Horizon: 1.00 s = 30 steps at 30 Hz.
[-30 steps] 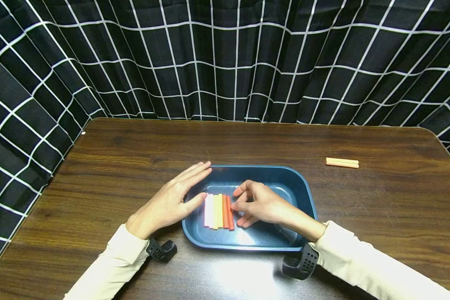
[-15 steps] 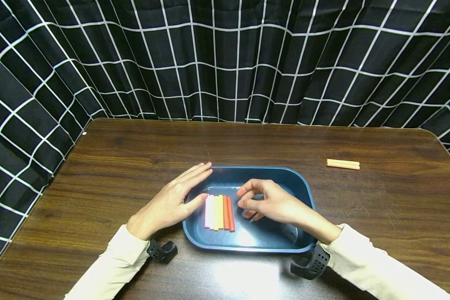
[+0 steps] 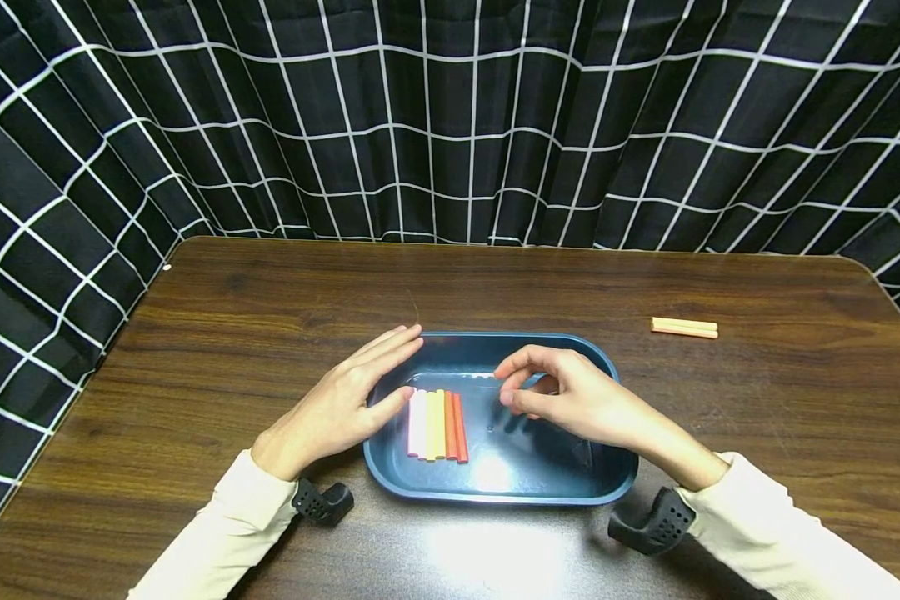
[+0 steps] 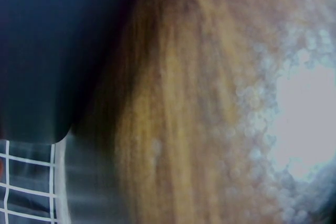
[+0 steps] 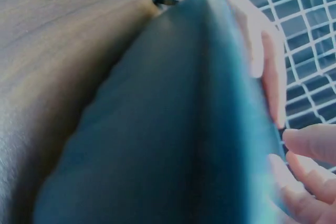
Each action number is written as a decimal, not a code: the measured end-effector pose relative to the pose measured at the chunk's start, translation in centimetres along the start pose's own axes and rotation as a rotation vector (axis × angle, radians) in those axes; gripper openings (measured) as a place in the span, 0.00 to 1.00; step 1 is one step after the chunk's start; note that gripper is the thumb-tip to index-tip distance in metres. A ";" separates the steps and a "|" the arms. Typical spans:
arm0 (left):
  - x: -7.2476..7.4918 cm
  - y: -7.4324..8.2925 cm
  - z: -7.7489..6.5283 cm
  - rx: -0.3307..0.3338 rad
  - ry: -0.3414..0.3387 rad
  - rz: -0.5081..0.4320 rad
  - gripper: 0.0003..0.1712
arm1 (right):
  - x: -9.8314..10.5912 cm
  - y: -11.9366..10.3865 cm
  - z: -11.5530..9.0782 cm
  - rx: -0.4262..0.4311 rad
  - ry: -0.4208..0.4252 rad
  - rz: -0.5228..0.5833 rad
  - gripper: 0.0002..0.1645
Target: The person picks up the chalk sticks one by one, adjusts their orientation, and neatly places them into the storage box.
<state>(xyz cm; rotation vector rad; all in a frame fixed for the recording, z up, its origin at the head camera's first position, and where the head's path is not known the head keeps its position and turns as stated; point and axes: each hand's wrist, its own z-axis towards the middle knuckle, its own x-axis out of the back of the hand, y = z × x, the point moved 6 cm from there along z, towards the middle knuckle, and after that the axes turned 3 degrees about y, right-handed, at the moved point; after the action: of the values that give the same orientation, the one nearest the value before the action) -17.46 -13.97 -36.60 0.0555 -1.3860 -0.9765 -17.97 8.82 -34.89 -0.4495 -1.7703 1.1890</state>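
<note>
A dark blue tray [image 3: 615, 392] sits on the wooden table [image 3: 232, 333]. Inside it, at the left, several sticks [image 3: 437, 425] lie side by side: pale pink, yellow, orange and red. My left hand [image 3: 345, 396] rests flat on the tray's left rim, fingers straight, thumb touching the pale pink stick. My right hand [image 3: 562, 396] hovers over the tray's middle with fingers loosely curled and nothing in them. The right wrist view shows the tray's outer wall [image 5: 157, 129] up close, blurred, with fingertips [image 5: 310, 145] at the right edge. One pale orange stick [image 3: 684, 327] lies alone at the right.
A black curtain with a white grid [image 3: 450, 117] hangs behind the table and along its left side. The table's far edge runs just under the curtain. The left wrist view is a blurred close-up of the wood [image 4: 210, 103] with glare.
My right hand has lifted off the red stick and drawn back to the right, rising above the tray's middle. The left hand and the row of sticks have not moved.
</note>
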 end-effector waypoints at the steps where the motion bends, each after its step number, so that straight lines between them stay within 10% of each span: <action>1: 0.0 0.0 0.0 0.002 -0.001 -0.002 0.33 | 0.3 -0.1 -0.1 0.006 0.007 0.002 0.17; 30: 0.1 0.0 0.0 -0.002 0.007 -0.016 0.33 | 8.9 1.1 -2.6 0.086 0.281 -0.123 0.16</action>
<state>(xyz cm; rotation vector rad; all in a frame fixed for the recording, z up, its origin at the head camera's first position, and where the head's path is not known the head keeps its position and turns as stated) -17.43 -14.03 -36.53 0.0684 -1.3803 -0.9907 -20.47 17.04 -31.26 -0.4284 -1.4793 1.0561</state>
